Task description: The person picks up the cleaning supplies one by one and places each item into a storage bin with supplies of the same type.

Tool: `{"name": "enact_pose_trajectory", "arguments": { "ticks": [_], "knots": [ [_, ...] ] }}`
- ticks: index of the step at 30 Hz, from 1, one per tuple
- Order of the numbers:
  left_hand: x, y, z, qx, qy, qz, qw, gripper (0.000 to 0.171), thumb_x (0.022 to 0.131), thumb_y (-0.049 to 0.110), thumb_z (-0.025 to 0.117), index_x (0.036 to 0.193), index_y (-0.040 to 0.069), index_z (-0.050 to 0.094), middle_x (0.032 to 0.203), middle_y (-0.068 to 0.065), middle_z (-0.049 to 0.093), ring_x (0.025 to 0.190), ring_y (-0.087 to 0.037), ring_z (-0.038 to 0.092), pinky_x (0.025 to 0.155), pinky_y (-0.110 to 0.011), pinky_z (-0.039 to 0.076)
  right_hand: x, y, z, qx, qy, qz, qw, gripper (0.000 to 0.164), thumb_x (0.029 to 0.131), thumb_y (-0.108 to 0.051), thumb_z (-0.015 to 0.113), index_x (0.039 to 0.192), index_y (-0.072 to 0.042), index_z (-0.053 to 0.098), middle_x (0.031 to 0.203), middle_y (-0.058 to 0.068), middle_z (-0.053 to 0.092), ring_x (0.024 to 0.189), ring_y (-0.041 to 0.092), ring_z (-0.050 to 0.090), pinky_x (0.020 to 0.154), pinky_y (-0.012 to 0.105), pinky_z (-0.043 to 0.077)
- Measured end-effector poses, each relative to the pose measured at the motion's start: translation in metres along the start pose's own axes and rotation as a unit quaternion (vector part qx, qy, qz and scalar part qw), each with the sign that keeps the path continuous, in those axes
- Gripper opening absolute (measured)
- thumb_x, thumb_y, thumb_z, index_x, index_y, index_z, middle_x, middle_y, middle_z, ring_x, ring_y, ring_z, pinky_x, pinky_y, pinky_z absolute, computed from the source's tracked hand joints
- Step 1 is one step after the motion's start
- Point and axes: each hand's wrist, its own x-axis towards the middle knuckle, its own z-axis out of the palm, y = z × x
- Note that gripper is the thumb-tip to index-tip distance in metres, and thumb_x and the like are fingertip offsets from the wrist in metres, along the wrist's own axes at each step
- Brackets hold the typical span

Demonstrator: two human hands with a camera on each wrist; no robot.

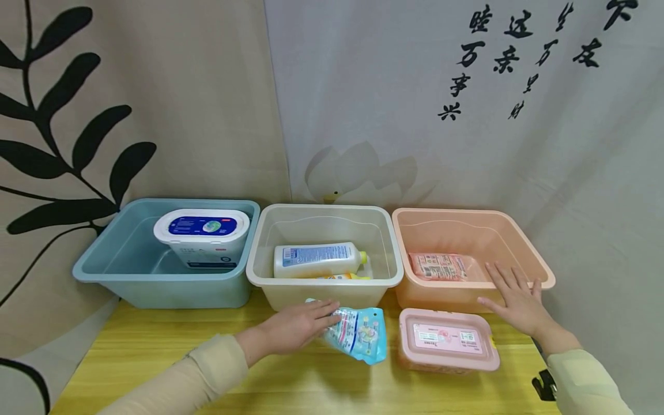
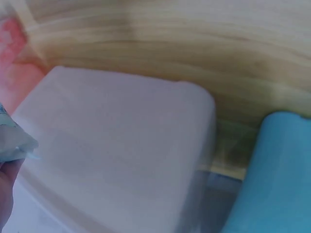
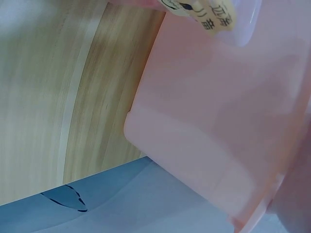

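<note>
My left hand (image 1: 293, 329) grips the upper left end of a shiny blue plastic packet (image 1: 363, 337), held in front of the cream bin (image 1: 324, 293). In the left wrist view, a corner of that packet (image 2: 14, 138) shows at the left edge with part of the hand (image 2: 6, 194). My right hand (image 1: 521, 302), fingers spread, is at the front rim of the orange bin (image 1: 436, 294); whether it touches the rim I cannot tell. Just left of this hand, a pink lidded box (image 1: 448, 340) sits on the table.
A blue bin (image 1: 171, 282) at left holds a white lidded tub (image 1: 207, 242). Inside the cream bin lie a white bottle (image 1: 316, 259) and a yellow item (image 1: 346, 276). A pink packet (image 1: 438, 267) lies in the orange bin. Curtains hang behind the wooden table (image 1: 290, 386).
</note>
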Motion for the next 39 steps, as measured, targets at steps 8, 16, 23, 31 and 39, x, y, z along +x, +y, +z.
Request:
{"name": "enact_pose_trajectory", "arguments": {
  "ticks": [8, 16, 23, 31, 39],
  "knots": [
    [0.009, 0.000, -0.023, 0.003, 0.010, 0.003, 0.9999, 0.041, 0.097, 0.021, 0.050, 0.137, 0.012, 0.049, 0.144, -0.009, 0.045, 0.132, -0.024, 0.045, 0.105, -0.036, 0.040, 0.000, 0.001, 0.001, -0.001, 0.001, 0.001, 1.000, 0.085, 0.090, -0.051, 0.051, 0.152, -0.024, -0.001, 0.155, 0.023, 0.012, 0.138, 0.054, 0.003, 0.097, 0.077, -0.010],
    [0.019, -0.003, -0.050, 0.021, 0.007, 0.001, 0.9998, 0.042, 0.097, 0.021, 0.049, 0.137, 0.009, 0.048, 0.145, -0.008, 0.044, 0.134, -0.025, 0.042, 0.107, -0.035, 0.038, 0.000, 0.003, 0.001, -0.009, 0.003, 0.002, 1.000, 0.085, 0.090, -0.050, 0.050, 0.152, -0.023, -0.002, 0.154, 0.023, 0.012, 0.138, 0.053, 0.003, 0.097, 0.078, -0.009],
    [0.030, -0.011, -0.065, 0.022, 0.033, -0.009, 0.9991, 0.044, 0.096, 0.021, 0.052, 0.138, 0.009, 0.047, 0.145, -0.008, 0.043, 0.134, -0.024, 0.042, 0.106, -0.035, 0.039, -0.001, 0.003, 0.002, -0.010, 0.005, 0.001, 1.000, 0.085, 0.090, -0.051, 0.050, 0.152, -0.023, -0.002, 0.154, 0.023, 0.011, 0.138, 0.053, 0.003, 0.097, 0.078, -0.008],
    [0.045, -0.016, -0.070, 0.008, 0.036, -0.019, 0.9991, 0.043, 0.098, 0.021, 0.048, 0.139, 0.009, 0.046, 0.147, -0.008, 0.041, 0.135, -0.025, 0.040, 0.107, -0.036, 0.038, -0.001, 0.002, -0.001, 0.000, -0.002, 0.007, 1.000, 0.086, 0.090, -0.050, 0.051, 0.152, -0.022, -0.002, 0.154, 0.025, 0.011, 0.138, 0.053, 0.003, 0.096, 0.079, -0.007],
    [0.051, -0.018, -0.072, 0.011, 0.039, -0.015, 0.9991, 0.043, 0.099, 0.021, 0.047, 0.140, 0.010, 0.044, 0.148, -0.008, 0.040, 0.137, -0.024, 0.037, 0.108, -0.035, 0.036, 0.000, 0.013, -0.013, 0.016, 0.014, 0.015, 1.000, 0.084, 0.092, -0.047, 0.051, 0.152, -0.022, -0.002, 0.156, 0.021, 0.005, 0.137, 0.055, 0.001, 0.096, 0.078, -0.008]
  ]
}}
